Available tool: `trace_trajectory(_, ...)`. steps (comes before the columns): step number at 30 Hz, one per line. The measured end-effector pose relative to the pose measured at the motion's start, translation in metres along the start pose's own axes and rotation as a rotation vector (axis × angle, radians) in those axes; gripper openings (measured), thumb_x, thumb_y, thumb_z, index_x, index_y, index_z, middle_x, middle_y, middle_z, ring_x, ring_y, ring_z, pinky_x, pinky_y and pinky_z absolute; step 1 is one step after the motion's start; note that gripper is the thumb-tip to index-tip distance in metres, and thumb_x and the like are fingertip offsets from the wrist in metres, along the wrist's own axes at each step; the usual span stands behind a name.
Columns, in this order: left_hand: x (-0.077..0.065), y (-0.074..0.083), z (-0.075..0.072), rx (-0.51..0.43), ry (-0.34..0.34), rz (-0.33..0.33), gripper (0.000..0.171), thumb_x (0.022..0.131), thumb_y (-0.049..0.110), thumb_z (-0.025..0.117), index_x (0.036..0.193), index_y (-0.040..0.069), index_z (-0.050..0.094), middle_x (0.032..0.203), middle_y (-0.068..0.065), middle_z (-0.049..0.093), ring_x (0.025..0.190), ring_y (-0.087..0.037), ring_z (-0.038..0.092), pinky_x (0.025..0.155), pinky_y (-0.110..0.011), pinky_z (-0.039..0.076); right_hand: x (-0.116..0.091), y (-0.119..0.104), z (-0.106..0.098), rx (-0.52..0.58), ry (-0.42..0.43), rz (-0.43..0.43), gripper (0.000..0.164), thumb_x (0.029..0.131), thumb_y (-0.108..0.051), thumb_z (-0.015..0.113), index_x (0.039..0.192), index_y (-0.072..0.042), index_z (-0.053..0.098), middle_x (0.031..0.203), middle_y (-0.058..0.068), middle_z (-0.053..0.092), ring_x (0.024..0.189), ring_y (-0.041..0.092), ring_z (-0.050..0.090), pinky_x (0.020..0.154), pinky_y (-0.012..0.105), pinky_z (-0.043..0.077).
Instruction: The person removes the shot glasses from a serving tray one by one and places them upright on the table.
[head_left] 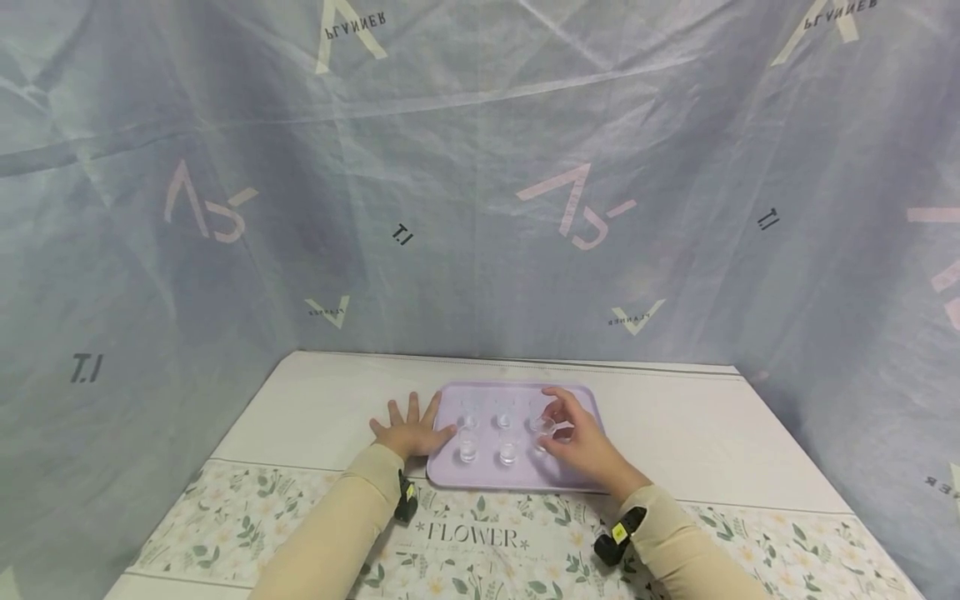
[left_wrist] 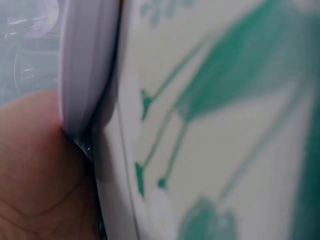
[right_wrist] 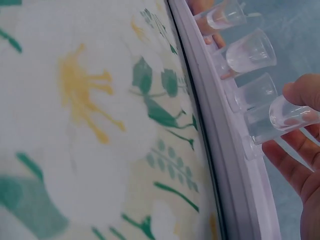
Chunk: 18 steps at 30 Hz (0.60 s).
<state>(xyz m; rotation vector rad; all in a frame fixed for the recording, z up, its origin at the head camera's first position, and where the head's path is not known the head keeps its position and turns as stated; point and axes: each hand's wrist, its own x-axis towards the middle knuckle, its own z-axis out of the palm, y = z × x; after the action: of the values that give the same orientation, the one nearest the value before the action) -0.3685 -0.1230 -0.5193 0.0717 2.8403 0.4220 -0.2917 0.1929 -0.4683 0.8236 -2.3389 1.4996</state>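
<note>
My right hand (head_left: 581,442) pinches a small clear shot glass (right_wrist: 295,114) between thumb and fingers, over the right side of a lilac tray (head_left: 480,477). On the tray stand several more clear shot glasses in two rows. The front left glass (head_left: 468,451) and front middle glass (head_left: 507,452) look partly filled with clear liquid. Behind them are a back left glass (head_left: 469,419) and a back middle glass (head_left: 503,419). My left hand (head_left: 408,433) lies with fingers spread at the tray's left edge, its thumb reaching over the rim.
A floral cloth (head_left: 480,542) printed with the word FLOWER covers the front of the white table (head_left: 315,408). Grey-blue curtain fabric (head_left: 480,208) hangs behind and at both sides. Each wrist wears a black strap with a small device.
</note>
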Motion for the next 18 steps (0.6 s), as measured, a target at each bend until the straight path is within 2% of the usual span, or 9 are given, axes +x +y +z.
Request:
trace_trajectory(3,0.0,0.0,0.0,-0.004,0.005,0.001,0.093,0.089,0.084,0.03,0.163,0.036,-0.002,0.168,-0.013,-0.013,0.147,-0.054,-0.018,0.101,-0.081,-0.017,-0.001,-0.002,-0.004,0.002,-0.01,0.004,0.075,0.077,0.017,0.076,0.143,0.008,0.041,0.105,0.033,0.056,0.095,0.05,0.063,0.078,0.064,0.055)
trace_trajectory(8,0.004,0.0,0.001,0.009,-0.01,-0.002,0.094,0.089,0.084,0.029,0.163,0.035,-0.003,0.168,-0.012,-0.015,0.147,-0.053,-0.018,0.101,-0.081,-0.016,-0.001,-0.001,-0.013,-0.05,-0.003,0.0,0.075,0.077,0.017,0.077,0.143,0.008,0.041,0.105,0.03,0.057,0.096,0.047,0.064,0.078,0.058,0.057)
trace_trajectory(14,0.006,-0.003,0.003,0.049,-0.021,-0.016,0.095,0.089,0.084,0.028,0.164,0.03,0.005,0.168,-0.013,-0.013,0.147,-0.054,-0.016,0.102,-0.083,-0.012,0.001,0.027,-0.023,-0.084,0.021,-0.005,0.08,0.074,0.02,0.076,0.144,0.007,0.04,0.104,0.032,0.057,0.094,0.049,0.065,0.075,0.06,0.057)
trace_trajectory(18,0.007,-0.003,0.004,0.048,-0.014,-0.014,0.095,0.09,0.084,0.029,0.164,0.03,0.006,0.169,-0.013,-0.012,0.147,-0.055,-0.015,0.101,-0.084,-0.011,0.002,0.038,-0.034,-0.119,0.037,0.004,0.083,0.075,0.017,0.078,0.146,-0.002,0.041,0.104,0.024,0.059,0.095,0.042,0.066,0.075,0.052,0.06)
